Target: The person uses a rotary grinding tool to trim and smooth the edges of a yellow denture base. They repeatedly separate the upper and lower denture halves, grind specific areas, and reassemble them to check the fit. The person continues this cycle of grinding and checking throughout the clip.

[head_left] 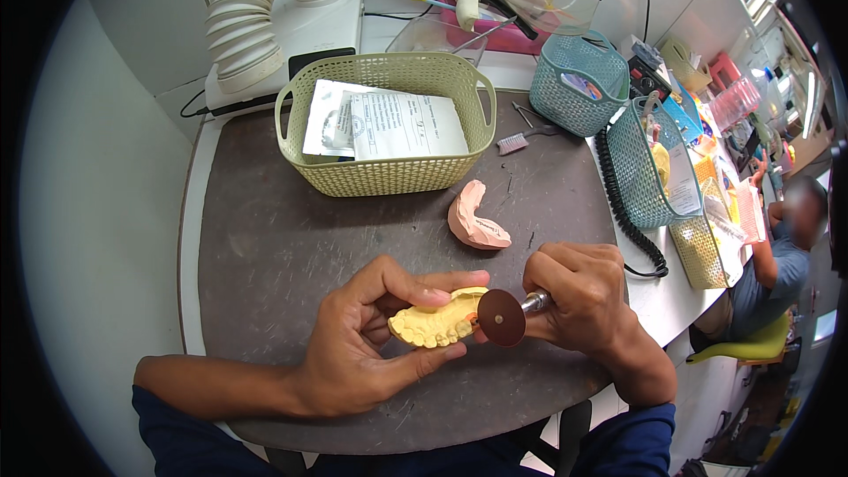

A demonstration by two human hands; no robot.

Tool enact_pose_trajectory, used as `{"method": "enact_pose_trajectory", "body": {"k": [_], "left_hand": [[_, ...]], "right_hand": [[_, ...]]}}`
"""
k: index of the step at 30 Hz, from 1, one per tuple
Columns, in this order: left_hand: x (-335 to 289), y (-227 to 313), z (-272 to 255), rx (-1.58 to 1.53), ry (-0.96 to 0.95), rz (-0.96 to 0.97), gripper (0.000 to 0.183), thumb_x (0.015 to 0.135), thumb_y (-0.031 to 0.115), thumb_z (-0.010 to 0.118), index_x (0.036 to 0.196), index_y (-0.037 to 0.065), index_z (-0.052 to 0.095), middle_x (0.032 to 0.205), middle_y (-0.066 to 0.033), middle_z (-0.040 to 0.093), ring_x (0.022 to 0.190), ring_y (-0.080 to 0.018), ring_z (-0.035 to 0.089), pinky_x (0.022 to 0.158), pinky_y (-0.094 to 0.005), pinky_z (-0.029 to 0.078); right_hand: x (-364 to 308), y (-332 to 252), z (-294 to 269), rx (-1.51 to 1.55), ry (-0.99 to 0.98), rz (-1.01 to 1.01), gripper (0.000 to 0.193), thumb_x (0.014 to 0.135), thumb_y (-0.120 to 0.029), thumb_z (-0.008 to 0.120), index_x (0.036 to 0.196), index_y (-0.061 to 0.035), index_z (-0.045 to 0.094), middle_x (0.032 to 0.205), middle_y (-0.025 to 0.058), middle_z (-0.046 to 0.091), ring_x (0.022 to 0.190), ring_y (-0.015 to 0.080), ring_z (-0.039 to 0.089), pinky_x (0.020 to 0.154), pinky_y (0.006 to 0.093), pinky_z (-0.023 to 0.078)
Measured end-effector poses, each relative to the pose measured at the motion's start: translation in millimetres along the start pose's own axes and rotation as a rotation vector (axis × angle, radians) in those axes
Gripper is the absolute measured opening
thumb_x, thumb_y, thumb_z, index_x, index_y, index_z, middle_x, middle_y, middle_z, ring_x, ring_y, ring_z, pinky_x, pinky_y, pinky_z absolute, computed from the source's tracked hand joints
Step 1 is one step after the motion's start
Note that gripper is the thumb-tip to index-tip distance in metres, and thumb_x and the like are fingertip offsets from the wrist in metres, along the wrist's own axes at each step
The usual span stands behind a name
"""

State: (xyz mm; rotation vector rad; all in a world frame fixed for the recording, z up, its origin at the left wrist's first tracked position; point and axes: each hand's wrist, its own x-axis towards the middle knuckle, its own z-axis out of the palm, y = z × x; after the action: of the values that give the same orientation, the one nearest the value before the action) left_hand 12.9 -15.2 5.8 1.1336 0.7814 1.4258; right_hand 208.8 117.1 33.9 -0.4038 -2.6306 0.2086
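Note:
A yellow dental cast with a row of teeth along its near side is gripped between the thumb and fingers of my left hand. My right hand is closed round a rotary handpiece, of which only the metal front end shows. The brown cutting disc on its tip stands at the right end of the cast and covers part of it. A small orange-red spot shows on the cast beside the disc. Beyond my hands, a pink dental cast lies on the dark work surface.
A green basket with papers and packets stands behind the pink cast. A small brush lies right of it. Blue baskets and a black coiled cord line the right side. A hose rises back left. Another person sits far right.

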Motion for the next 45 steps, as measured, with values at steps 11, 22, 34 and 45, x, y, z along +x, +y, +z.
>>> {"method": "enact_pose_trajectory", "body": {"k": [11, 22, 34, 45], "left_hand": [[0.1, 1.6, 0.6, 0.027, -0.002, -0.008, 0.04, 0.082, -0.01, 0.067, 0.109, 0.006, 0.042, 0.132, -0.032, 0.05, 0.121, -0.0286, 0.057, 0.101, -0.0341, 0.05], [-0.2, 1.5, 1.5, -0.001, 0.005, -0.001, 0.04, 0.082, -0.011, 0.067, 0.109, 0.005, 0.042, 0.132, -0.0324, 0.05, 0.121, -0.0285, 0.057, 0.101, -0.0335, 0.05], [0.1, 2.5, 1.8, 0.017, 0.005, -0.005, 0.04, 0.082, -0.01, 0.067, 0.109, 0.005, 0.042, 0.132, -0.0329, 0.05, 0.12, -0.0283, 0.057, 0.1, -0.0338, 0.051], [0.7, 2.3, 1.0, 0.028, 0.0, 0.002, 0.04, 0.082, -0.01, 0.068, 0.11, 0.005, 0.042, 0.131, -0.0333, 0.051, 0.12, -0.0288, 0.058, 0.1, -0.0341, 0.05]], "right_hand": [[-0.4, -0.1, 0.8, 0.006, 0.009, -0.012, 0.051, 0.065, -0.047, 0.083, 0.063, -0.0107, 0.047, 0.055, 0.0002, 0.048, 0.045, 0.0155, 0.052, 0.041, 0.0304, 0.038], [0.1, -0.3, -0.3, -0.003, 0.006, 0.001, 0.052, 0.065, -0.048, 0.083, 0.062, -0.0108, 0.047, 0.054, 0.0, 0.047, 0.044, 0.0149, 0.051, 0.041, 0.0291, 0.037], [-0.4, -0.9, 0.2, -0.003, 0.021, 0.003, 0.052, 0.064, -0.048, 0.083, 0.063, -0.0107, 0.047, 0.054, 0.0, 0.047, 0.044, 0.0152, 0.052, 0.041, 0.0296, 0.037], [-0.4, -0.7, -0.1, -0.008, 0.007, 0.002, 0.052, 0.064, -0.048, 0.083, 0.062, -0.0111, 0.047, 0.054, -0.0003, 0.047, 0.044, 0.0147, 0.052, 0.04, 0.0293, 0.037]]}}
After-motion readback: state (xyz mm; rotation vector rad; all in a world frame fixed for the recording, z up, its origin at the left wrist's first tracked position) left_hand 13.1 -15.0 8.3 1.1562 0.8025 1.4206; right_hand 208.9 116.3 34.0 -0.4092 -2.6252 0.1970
